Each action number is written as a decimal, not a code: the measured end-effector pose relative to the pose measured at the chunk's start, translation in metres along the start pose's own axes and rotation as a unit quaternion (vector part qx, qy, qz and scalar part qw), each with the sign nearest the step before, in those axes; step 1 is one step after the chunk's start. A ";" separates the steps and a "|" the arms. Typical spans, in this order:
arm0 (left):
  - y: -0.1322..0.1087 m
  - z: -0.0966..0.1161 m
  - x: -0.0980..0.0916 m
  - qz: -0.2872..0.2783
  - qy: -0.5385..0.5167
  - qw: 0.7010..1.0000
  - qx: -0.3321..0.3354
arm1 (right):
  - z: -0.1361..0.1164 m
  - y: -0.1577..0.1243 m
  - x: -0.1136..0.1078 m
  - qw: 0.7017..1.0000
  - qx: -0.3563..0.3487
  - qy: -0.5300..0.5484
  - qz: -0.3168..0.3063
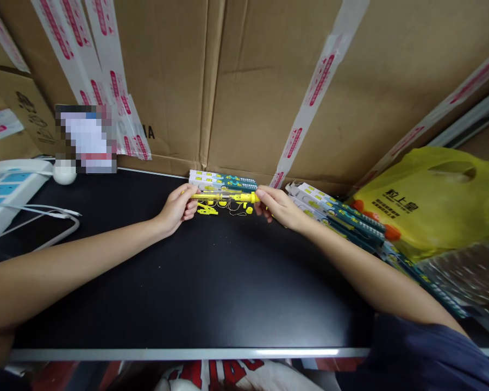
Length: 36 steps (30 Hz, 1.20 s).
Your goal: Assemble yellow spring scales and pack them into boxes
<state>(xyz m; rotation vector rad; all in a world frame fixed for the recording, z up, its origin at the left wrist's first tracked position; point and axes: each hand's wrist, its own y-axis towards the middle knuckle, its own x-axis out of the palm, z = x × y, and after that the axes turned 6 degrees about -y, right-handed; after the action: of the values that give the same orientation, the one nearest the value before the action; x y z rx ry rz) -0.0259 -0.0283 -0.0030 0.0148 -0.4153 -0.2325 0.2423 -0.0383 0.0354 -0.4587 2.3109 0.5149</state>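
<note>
A yellow pen-shaped tool (228, 196) with a see-through middle lies level between my hands, above the far part of the black table (228, 282). My left hand (178, 206) pinches its left end. My right hand (277, 206) has its fingers closed round the yellow right end. Just below and behind the tool are a yellow clip (207, 209), a small yellow cap (250, 210) and thin wire (237, 212). Printed white and green boxes (224, 177) stand right behind it. The exact kind of tool is too small to tell.
More printed boxes (338, 209) lie at the right, beside a yellow plastic bag (436, 201) and clear plastic packaging (468, 274). At left are a white power strip (18, 187) with cables and a blurred upright screen (87, 141). Large taped cardboard (261, 81) walls the back.
</note>
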 end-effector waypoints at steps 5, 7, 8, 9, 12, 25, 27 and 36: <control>0.000 0.000 0.000 -0.003 -0.001 1.000 0.003 | 0.000 0.000 0.000 0.999 -0.013 0.039 0.005; 0.000 0.000 -0.001 -0.002 -0.004 1.000 0.002 | 0.000 -0.001 0.000 0.999 -0.016 0.037 0.000; 0.000 -0.001 -0.001 -0.001 -0.004 1.000 0.002 | -0.001 -0.001 0.000 0.999 -0.016 0.031 -0.002; 0.001 -0.001 -0.001 -0.001 -0.003 1.000 0.002 | -0.001 -0.001 0.001 1.000 -0.016 0.025 -0.004; 0.001 -0.001 -0.001 0.000 -0.002 1.000 0.001 | -0.001 -0.001 0.002 1.000 -0.008 0.007 -0.008; 0.000 -0.001 0.000 0.004 0.000 1.000 -0.001 | 0.003 -0.001 0.002 0.999 -0.020 0.025 -0.010; 0.000 -0.001 0.000 0.003 -0.001 1.000 -0.001 | 0.003 0.000 0.002 1.000 -0.013 0.016 -0.007; 0.001 0.000 0.000 0.005 -0.004 1.000 -0.001 | 0.005 -0.001 0.003 0.999 -0.021 0.048 -0.009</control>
<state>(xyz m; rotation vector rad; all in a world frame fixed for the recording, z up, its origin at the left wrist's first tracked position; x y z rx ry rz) -0.0254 -0.0277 -0.0026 0.0106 -0.4226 -0.2228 0.2439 -0.0376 0.0301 -0.5356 2.3881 0.5450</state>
